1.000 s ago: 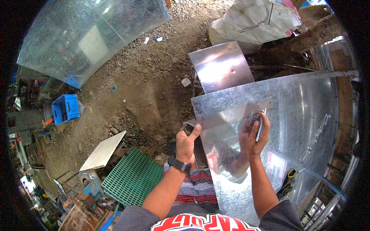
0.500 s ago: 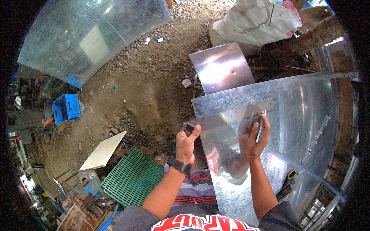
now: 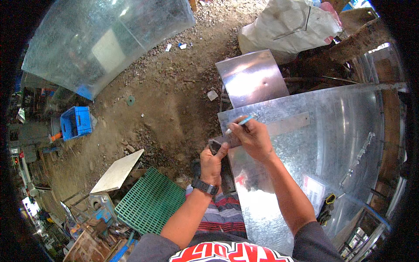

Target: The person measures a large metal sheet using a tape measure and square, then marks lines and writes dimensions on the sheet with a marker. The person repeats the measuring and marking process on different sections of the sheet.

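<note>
The left hand is clasping the left end of a flat metal ruler in its fingers. Near it, a light-blue pen is slanting over the ruler, the right hand pinching it between its fingers. Farther right, the ruler is lying across a shiny metal sheet.

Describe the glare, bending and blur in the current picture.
Head view: glare whitens part of the small metal sheet; head view: the edges of the large metal sheet bow, and the picture's corners go black; head view: the pen in the right hand looks slightly smeared.
</note>
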`<state>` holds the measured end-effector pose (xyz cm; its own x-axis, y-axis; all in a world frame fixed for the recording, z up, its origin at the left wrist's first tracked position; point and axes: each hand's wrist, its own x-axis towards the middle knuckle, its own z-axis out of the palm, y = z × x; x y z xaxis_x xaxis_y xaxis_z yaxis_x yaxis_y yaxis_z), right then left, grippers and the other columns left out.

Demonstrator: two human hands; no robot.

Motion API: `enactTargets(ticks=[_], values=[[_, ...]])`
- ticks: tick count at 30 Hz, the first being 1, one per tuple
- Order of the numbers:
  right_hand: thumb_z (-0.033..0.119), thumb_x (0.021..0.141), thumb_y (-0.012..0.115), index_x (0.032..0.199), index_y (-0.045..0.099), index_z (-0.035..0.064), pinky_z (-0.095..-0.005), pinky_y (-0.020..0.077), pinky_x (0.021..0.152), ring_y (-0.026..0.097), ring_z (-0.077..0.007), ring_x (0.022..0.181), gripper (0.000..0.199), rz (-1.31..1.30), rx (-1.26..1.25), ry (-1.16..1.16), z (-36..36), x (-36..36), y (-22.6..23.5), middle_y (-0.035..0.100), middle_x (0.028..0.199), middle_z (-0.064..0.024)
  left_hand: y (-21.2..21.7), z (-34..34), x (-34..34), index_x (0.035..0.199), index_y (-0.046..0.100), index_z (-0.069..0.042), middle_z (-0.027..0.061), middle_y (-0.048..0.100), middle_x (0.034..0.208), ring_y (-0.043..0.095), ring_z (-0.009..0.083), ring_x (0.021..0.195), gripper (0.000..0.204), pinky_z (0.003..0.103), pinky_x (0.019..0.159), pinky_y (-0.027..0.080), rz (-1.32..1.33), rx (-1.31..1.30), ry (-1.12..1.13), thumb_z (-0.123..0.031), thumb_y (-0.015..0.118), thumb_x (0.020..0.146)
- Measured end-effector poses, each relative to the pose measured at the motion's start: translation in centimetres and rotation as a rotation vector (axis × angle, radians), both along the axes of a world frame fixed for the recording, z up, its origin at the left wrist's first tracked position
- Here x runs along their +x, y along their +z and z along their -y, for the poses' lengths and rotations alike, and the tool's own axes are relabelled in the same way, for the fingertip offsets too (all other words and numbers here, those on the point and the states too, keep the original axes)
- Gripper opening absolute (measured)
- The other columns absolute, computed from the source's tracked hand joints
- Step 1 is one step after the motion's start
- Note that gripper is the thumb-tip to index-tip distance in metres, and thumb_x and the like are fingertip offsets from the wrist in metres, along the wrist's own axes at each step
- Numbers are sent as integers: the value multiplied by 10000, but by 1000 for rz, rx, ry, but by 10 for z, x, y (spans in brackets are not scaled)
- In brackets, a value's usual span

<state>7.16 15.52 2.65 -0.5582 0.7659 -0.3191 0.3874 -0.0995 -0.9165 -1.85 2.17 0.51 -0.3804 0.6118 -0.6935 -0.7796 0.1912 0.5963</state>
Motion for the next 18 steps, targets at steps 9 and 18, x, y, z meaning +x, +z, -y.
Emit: enactTargets(ticks=[9, 18], values=[[165, 929, 658, 876, 585, 49, -427, 502, 609, 622, -384, 697, 147, -6, 428, 187, 7, -15, -3, 617, 789, -167, -8, 2, 2, 1019, 672, -82, -23, 689, 931, 623, 97, 803, 214, 278, 719, 503, -13, 3, 21, -206, 782, 884], [82, 870, 638, 926, 586, 58, -467, 514, 731, 636, -404, 844, 80, 235, 640, 140, -37, 55, 11, 642, 904, -174, -6, -1, 1, 966, 658, -106, -31, 661, 902, 590, 109, 774, 173, 300, 711, 488, -75, -22, 28, -207, 774, 887]])
